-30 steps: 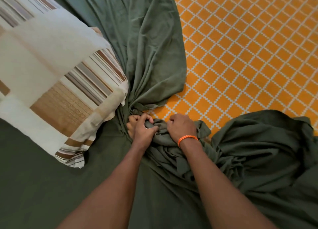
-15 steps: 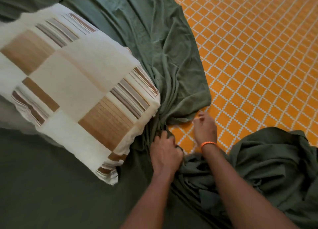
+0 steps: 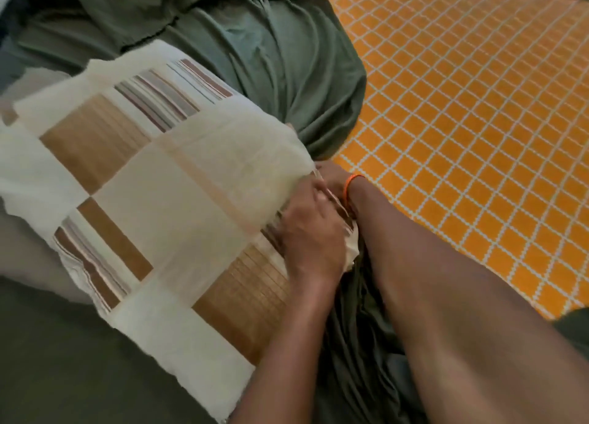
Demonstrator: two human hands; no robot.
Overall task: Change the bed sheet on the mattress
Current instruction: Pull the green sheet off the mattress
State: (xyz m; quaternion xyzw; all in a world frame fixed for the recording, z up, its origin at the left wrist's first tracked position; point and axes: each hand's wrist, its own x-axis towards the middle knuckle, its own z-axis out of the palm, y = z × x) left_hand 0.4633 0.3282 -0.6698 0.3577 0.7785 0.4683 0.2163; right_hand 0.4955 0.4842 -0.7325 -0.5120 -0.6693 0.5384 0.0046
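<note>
1. The mattress point(image 3: 478, 130) in its orange lattice cover fills the right of my view, bare there; its uncovered face runs away from me toward the far edge at the top right.

2. The green bed sheet point(image 3: 271, 56) is bunched in a long heap along the left of that bare patch. The heap's long axis runs from the far left corner down toward my wrists, and more of the cloth trails under my forearms at the bottom. It lies forward and to the left of my fingers, while the surface to be covered lies to their right.

3. The patchwork pillow point(image 3: 153, 181) sits on the sheet, its long axis slanting from upper left to lower right, its near-right corner under my hands. I judge that it pins the cloth and has to be shifted before the sheet can come free.

4. My left hand point(image 3: 314, 235) is the nearer one to the pillow. It rests on that corner with fingers bent over the fabric, though motion blur keeps me from telling whether they truly pinch it.

5. My right hand point(image 3: 334, 176) reaches past the left, beside the pillow's edge where the sheet heap ends. Its fingers are hidden behind the pillow and my other hand, so I cannot tell their state.

6. An orange wristband point(image 3: 352, 184) circles my right wrist.
</note>
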